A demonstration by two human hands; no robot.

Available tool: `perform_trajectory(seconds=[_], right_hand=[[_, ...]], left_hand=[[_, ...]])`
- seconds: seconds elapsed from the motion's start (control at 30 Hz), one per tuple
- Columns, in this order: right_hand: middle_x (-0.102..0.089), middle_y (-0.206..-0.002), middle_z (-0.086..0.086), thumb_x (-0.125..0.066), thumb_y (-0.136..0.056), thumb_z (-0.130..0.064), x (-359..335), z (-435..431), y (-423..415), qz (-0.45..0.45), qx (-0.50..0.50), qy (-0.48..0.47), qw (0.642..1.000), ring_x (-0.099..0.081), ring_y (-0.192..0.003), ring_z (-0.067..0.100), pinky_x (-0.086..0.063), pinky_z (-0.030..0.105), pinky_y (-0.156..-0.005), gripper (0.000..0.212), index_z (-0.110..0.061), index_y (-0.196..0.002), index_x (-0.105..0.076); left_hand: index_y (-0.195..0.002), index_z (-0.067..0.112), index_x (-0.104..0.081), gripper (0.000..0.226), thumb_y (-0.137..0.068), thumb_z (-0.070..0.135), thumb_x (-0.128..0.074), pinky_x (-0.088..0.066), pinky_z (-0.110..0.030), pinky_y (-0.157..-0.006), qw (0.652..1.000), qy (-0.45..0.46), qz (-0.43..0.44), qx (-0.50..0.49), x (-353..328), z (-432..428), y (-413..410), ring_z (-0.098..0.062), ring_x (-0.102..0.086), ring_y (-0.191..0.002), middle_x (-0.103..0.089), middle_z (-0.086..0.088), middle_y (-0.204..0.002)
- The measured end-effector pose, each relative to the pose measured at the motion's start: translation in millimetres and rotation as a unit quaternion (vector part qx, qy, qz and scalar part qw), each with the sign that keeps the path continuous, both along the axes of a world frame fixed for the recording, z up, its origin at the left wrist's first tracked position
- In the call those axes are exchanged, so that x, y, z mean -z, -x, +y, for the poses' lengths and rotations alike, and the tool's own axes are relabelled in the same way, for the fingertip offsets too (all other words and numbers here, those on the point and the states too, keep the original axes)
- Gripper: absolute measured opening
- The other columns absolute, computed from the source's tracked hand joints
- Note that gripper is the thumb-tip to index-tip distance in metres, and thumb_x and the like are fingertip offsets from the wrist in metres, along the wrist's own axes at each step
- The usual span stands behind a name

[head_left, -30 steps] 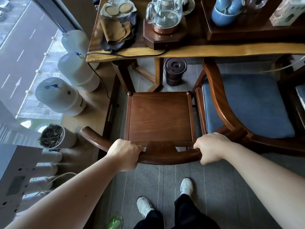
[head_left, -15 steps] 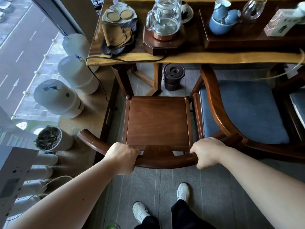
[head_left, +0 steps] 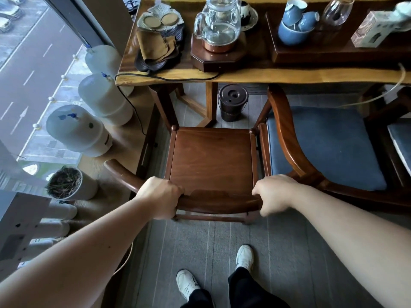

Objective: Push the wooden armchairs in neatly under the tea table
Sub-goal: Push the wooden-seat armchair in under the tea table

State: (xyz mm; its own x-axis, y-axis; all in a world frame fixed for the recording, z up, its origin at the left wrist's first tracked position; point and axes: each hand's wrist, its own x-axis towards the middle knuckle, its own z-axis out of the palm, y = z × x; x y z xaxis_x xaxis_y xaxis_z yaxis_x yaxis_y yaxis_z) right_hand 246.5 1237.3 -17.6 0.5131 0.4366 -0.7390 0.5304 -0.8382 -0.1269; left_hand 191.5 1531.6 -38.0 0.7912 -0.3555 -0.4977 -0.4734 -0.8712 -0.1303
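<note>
Head view: both hands' fingers point(head_left: 178, 189) wrapped around the armchair point(head_left: 211, 161) backrest, dark bucket point(head_left: 232, 103) apparently ahead under the tea table point(head_left: 266, 73).

No words, brands or numbers can be read anywhere. The one clear sign is a white arrow point(head_left: 22, 114) painted on the road point(head_left: 26, 81) seen through the window. The patterned box point(head_left: 370, 32) on the surface bears a dark label too blurred to make out.

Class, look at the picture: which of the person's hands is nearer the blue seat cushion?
Right. The right hand grips the chair's back rail just beside the cushion; the left hand grips the rail's far end, across the bare seat.
</note>
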Motion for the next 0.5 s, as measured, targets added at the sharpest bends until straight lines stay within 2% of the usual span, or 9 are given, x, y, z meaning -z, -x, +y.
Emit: perform_trajectory(seconds=[0.1,0.3,0.5], right_hand=[[-0.061,-0.128,-0.003,-0.069,-0.071,-0.047,0.4,-0.2,-2.7,0.001,-0.005,0.005,1.0,-0.055,-0.115,0.022,-0.047,0.04,-0.093,0.07,-0.026,-0.135,-0.051],[-0.062,-0.126,-0.002,-0.069,-0.073,-0.044,0.2,-6.0,2.4,0.008,-0.01,0.015,1.0,-0.056,-0.113,0.022,-0.048,0.038,-0.09,0.066,-0.025,-0.134,-0.053],[-0.063,-0.124,0.0,-0.067,-0.074,-0.045,4.3,-12.4,5.9,0.012,-0.022,0.028,0.999,-0.058,-0.109,0.022,-0.054,0.039,-0.083,0.064,-0.023,-0.133,-0.053]], left_hand=[[-0.089,0.031,-0.055,0.02,-0.072,0.022,-0.05,-0.036,-0.027,-0.05,1.0,-0.001,0.003,-0.002,-3.9,-2.6,-2.2,-0.015,-0.057,-0.064,-0.06,0.01,-0.073],[-0.091,0.029,-0.057,0.019,-0.073,0.025,-0.05,-0.048,-0.029,-0.056,1.0,0.004,0.004,-0.012,2.9,-9.2,6.5,-0.017,-0.059,-0.065,-0.061,0.008,-0.073],[-0.093,0.029,-0.056,0.018,-0.075,0.03,-0.055,-0.042,-0.027,-0.054,1.0,-0.001,0.007,-0.015,5.0,-19.4,15.5,-0.019,-0.061,-0.069,-0.064,0.007,-0.078]])
